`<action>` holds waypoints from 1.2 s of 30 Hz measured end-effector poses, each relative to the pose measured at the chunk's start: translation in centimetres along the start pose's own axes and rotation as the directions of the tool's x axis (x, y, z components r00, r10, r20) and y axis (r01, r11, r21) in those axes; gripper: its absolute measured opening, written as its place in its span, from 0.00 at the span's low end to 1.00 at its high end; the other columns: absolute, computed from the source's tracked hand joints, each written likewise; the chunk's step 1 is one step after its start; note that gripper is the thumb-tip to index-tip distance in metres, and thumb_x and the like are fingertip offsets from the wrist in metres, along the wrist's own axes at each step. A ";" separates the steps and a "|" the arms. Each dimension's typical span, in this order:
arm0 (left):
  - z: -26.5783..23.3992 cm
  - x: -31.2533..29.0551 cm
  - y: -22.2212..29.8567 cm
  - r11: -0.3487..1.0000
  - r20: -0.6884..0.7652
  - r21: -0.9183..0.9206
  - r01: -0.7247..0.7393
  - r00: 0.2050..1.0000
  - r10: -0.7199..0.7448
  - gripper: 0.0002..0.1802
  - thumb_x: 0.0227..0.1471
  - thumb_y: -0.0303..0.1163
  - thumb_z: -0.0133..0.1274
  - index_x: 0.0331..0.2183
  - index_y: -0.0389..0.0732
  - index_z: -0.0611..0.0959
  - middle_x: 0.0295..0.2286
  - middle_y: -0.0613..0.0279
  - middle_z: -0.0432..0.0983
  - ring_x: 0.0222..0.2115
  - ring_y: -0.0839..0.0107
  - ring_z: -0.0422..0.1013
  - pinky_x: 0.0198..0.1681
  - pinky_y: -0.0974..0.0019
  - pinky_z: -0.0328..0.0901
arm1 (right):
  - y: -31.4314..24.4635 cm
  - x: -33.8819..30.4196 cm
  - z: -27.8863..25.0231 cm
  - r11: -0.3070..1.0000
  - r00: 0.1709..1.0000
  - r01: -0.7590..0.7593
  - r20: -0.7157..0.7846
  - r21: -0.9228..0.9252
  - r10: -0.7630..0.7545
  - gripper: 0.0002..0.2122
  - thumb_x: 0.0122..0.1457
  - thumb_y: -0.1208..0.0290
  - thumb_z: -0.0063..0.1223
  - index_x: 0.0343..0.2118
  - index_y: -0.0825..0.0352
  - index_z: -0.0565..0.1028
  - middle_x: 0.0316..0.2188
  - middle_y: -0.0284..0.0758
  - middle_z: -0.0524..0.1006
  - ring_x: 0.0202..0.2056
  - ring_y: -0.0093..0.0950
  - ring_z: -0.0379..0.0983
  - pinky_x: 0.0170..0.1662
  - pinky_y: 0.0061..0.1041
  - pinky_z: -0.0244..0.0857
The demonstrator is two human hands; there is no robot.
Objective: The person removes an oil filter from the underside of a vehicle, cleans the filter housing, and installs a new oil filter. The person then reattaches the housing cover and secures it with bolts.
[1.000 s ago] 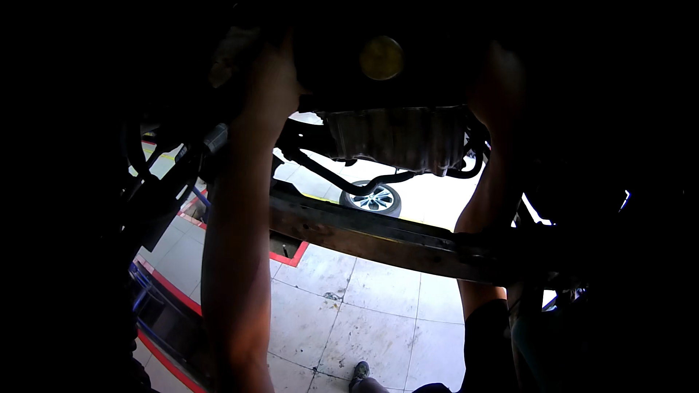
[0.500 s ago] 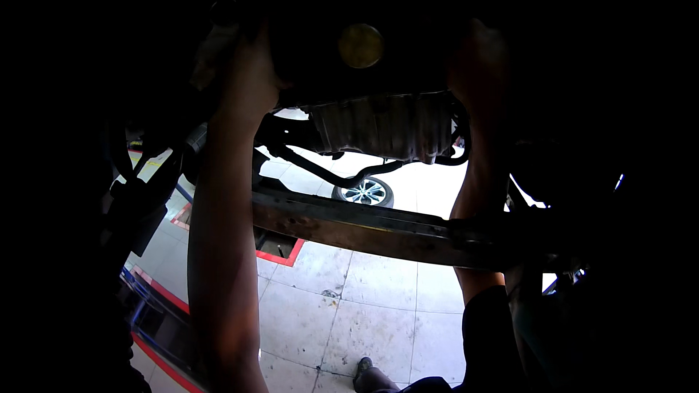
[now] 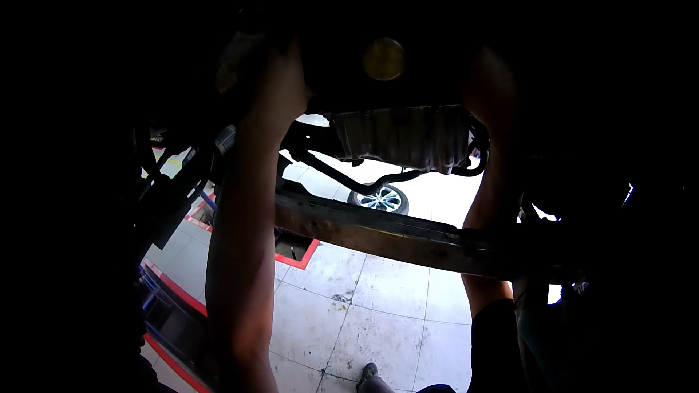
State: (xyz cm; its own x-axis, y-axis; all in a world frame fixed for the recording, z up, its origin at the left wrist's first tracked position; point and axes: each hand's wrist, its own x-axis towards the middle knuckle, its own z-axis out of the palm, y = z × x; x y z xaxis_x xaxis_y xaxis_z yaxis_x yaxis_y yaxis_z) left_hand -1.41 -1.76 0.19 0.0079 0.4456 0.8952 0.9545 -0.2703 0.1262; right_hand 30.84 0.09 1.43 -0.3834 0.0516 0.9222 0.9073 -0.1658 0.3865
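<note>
- Left hand (image 3: 282, 94) and right hand (image 3: 492, 89) are up in shadow — I can't tell whether the fingers grip.
- Dull yellow disc (image 3: 384, 59) between them.
- Ribbed part (image 3: 400, 135) below it.
- Beyond, a wheel (image 3: 381, 199) on the tiled floor (image 3: 386, 287).

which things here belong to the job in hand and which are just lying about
Likely in the job:
left hand and right hand, grips lost in shadow
yellowish disc, between them
ribbed metal part, below the disc in view

Apparently just lying about:
wheel, flat on the tiled floor
</note>
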 end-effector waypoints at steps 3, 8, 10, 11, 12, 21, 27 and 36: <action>0.5 0.9 -3.4 0.979 0.031 -0.187 -0.079 0.996 0.086 0.64 0.42 0.46 0.70 0.68 0.47 0.46 0.62 0.30 0.51 0.59 0.40 0.61 0.58 0.45 0.64 | -1.2 0.6 -0.6 0.973 0.992 0.127 0.013 -0.191 -0.127 0.06 0.59 0.71 0.52 0.32 0.66 0.79 0.37 0.37 0.78 0.40 0.33 0.75 0.43 0.34 0.70; -0.3 1.1 2.8 0.966 0.223 -0.237 0.107 0.973 -0.053 0.65 0.48 0.64 0.59 0.67 0.36 0.42 0.66 0.36 0.44 0.66 0.42 0.47 0.65 0.46 0.53 | 1.5 0.0 -3.6 0.925 0.950 0.281 0.208 -0.256 -0.231 0.08 0.60 0.69 0.53 0.33 0.67 0.79 0.39 0.37 0.78 0.42 0.33 0.74 0.47 0.35 0.69; 0.0 1.0 -1.4 0.987 -0.157 -0.019 -0.159 0.976 0.154 0.66 0.46 0.76 0.49 0.65 0.30 0.51 0.59 0.27 0.55 0.55 0.39 0.66 0.52 0.46 0.68 | -1.1 1.3 -3.9 0.953 0.959 0.244 0.187 -0.176 -0.211 0.09 0.61 0.68 0.52 0.35 0.68 0.79 0.39 0.38 0.77 0.42 0.33 0.74 0.47 0.36 0.69; 0.5 1.0 -1.7 0.990 -0.190 0.008 -0.138 0.972 0.137 0.65 0.46 0.75 0.50 0.64 0.30 0.54 0.57 0.29 0.60 0.53 0.41 0.69 0.50 0.48 0.71 | -1.5 1.4 -3.7 0.961 0.962 0.222 0.197 -0.166 -0.188 0.10 0.62 0.67 0.51 0.37 0.68 0.78 0.39 0.39 0.77 0.41 0.34 0.74 0.46 0.36 0.69; 0.8 0.9 -1.1 0.992 -0.223 0.023 -0.126 0.966 0.128 0.64 0.45 0.75 0.51 0.64 0.30 0.56 0.55 0.30 0.64 0.50 0.43 0.73 0.47 0.51 0.73 | -1.3 1.3 -3.6 0.974 0.964 0.178 0.223 -0.137 -0.145 0.10 0.63 0.66 0.51 0.38 0.68 0.78 0.39 0.40 0.77 0.41 0.34 0.74 0.46 0.36 0.70; -2.0 1.1 1.8 0.957 -0.057 -0.291 -0.004 0.998 -0.013 0.53 0.40 0.59 0.68 0.56 0.29 0.71 0.44 0.44 0.80 0.43 0.53 0.78 0.50 0.54 0.71 | -0.8 1.8 -2.9 0.995 0.980 0.002 0.197 -0.097 0.017 0.12 0.65 0.62 0.49 0.36 0.65 0.79 0.37 0.41 0.76 0.39 0.35 0.74 0.41 0.35 0.71; -1.4 0.8 1.9 0.919 -0.119 -0.394 -0.032 0.993 -0.016 0.50 0.41 0.53 0.70 0.57 0.29 0.71 0.48 0.45 0.77 0.47 0.52 0.76 0.52 0.54 0.70 | 0.0 1.6 -2.6 0.952 0.974 0.212 0.126 -0.221 -0.188 0.10 0.62 0.64 0.53 0.30 0.62 0.81 0.35 0.38 0.77 0.42 0.34 0.73 0.43 0.35 0.71; -1.7 1.1 1.5 0.943 -0.114 -0.332 -0.027 0.993 -0.012 0.47 0.42 0.50 0.71 0.55 0.30 0.72 0.48 0.46 0.77 0.48 0.55 0.75 0.52 0.57 0.70 | -1.1 1.8 -2.0 0.984 0.999 -0.024 0.025 -0.176 0.029 0.08 0.61 0.64 0.55 0.35 0.61 0.81 0.38 0.41 0.77 0.46 0.35 0.73 0.46 0.40 0.70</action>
State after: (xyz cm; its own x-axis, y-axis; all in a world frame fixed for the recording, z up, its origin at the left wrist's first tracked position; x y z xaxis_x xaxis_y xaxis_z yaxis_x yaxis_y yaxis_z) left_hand -0.49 -3.13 2.14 -0.0375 0.3489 0.9364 0.8006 -0.5502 0.2371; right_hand 28.81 -1.61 2.64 -0.3527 0.0712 0.9330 0.8715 -0.3380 0.3552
